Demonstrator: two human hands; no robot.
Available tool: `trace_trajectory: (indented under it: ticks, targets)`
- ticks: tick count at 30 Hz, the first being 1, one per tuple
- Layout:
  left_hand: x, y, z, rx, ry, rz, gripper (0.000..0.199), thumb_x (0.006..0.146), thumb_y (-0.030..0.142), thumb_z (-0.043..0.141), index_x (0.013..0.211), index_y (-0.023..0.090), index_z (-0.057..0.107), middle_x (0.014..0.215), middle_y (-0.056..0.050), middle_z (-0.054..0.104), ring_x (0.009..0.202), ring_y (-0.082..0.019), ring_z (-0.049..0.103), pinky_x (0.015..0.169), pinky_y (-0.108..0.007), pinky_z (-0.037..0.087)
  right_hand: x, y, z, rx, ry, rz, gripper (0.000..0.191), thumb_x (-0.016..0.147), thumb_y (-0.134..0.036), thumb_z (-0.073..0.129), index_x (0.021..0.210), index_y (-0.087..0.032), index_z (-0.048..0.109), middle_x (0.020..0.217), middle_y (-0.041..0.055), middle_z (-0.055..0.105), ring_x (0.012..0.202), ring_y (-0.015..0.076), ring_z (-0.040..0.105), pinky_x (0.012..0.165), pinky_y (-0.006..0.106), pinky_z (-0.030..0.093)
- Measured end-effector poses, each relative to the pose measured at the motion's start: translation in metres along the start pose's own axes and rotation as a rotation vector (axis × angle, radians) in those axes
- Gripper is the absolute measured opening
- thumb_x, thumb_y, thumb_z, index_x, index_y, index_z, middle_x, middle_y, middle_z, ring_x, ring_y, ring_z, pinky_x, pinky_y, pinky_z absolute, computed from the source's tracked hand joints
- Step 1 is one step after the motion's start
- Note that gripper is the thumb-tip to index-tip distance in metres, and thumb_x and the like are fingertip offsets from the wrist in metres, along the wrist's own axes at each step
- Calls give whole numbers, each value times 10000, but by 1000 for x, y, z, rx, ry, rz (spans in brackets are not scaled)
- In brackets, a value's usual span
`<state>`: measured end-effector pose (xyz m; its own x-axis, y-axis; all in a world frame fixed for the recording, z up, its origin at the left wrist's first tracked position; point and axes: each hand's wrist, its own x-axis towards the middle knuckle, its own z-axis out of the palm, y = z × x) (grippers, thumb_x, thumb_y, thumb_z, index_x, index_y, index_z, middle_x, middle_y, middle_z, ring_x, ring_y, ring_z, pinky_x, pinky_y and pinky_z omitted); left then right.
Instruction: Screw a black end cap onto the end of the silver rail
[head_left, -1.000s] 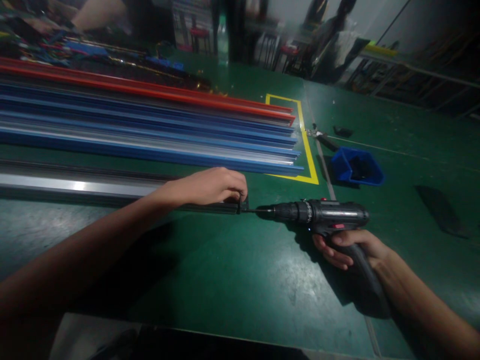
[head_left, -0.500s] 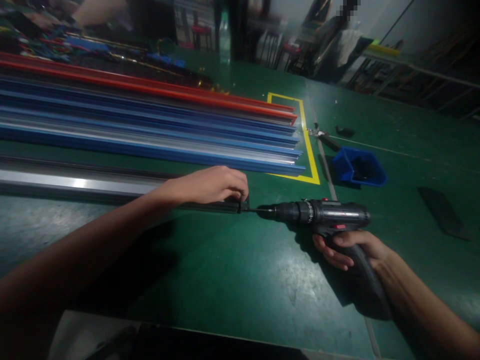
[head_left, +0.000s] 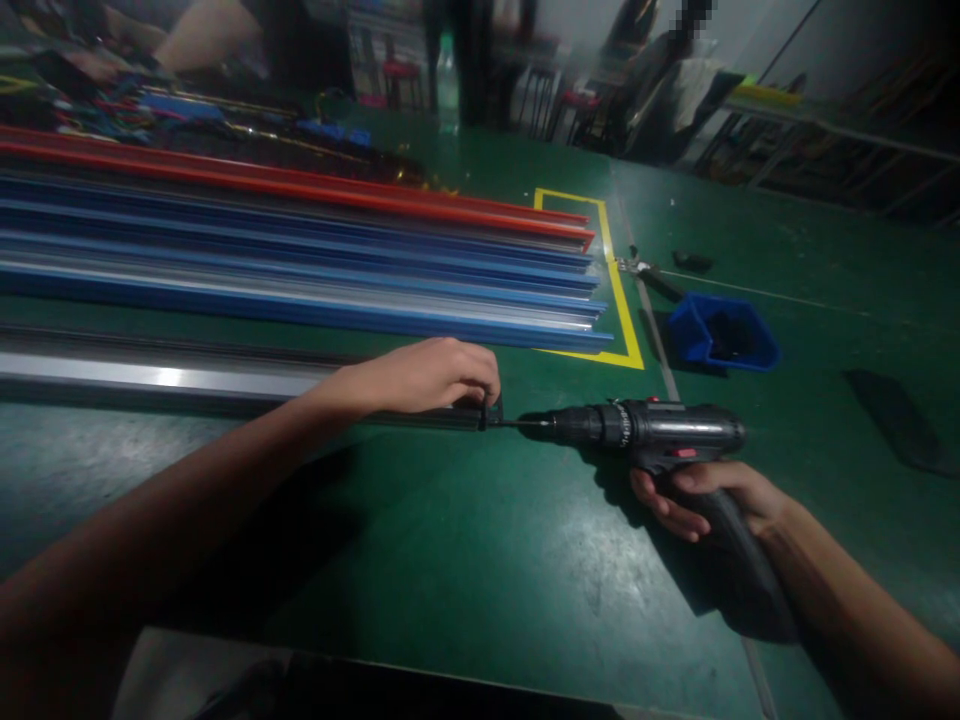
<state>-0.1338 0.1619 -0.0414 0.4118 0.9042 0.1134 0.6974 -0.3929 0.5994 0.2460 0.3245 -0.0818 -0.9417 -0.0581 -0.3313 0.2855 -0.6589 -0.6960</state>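
My right hand [head_left: 720, 500] is wrapped round the handle of a black cordless drill [head_left: 667, 428], which lies level and points left. Its long thin bit [head_left: 517, 423] reaches a small black end cap [head_left: 491, 412] at the right end of a grey metal profile [head_left: 247, 378]. Closed over that end, my left hand [head_left: 446, 375] has its fingertips pinched on the end cap, and the wrist lies over the profile. The tip of the bit and any screw there are too small to make out.
Blue profiles [head_left: 375, 285] and red profiles [head_left: 360, 190] lie behind the grey one, reaching yellow tape [head_left: 624, 315]. A blue bin [head_left: 690, 335] with dark parts stands right, near a plier-like tool [head_left: 652, 278]. Across the table are wires, a bottle [head_left: 448, 80] and another person's arm [head_left: 210, 35].
The view has shifted slightly. Both hands, the drill and the grey profile keep the same places relative to one another. The other person's arm at the back has moved a little.
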Motion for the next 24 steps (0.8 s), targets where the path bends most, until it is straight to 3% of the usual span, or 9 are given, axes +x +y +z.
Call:
trace_trajectory:
  ticks: [24]
  targets:
    - [0,-1,0,2,-6,3,225,956,94,542,950,210,736,1014,-23,711,899,-133,653,809,-250,446,-2,2,-2,7,63,7,275,879,-250,704,1037,-33,762,858,98,694,485,49,532,534,187,556]
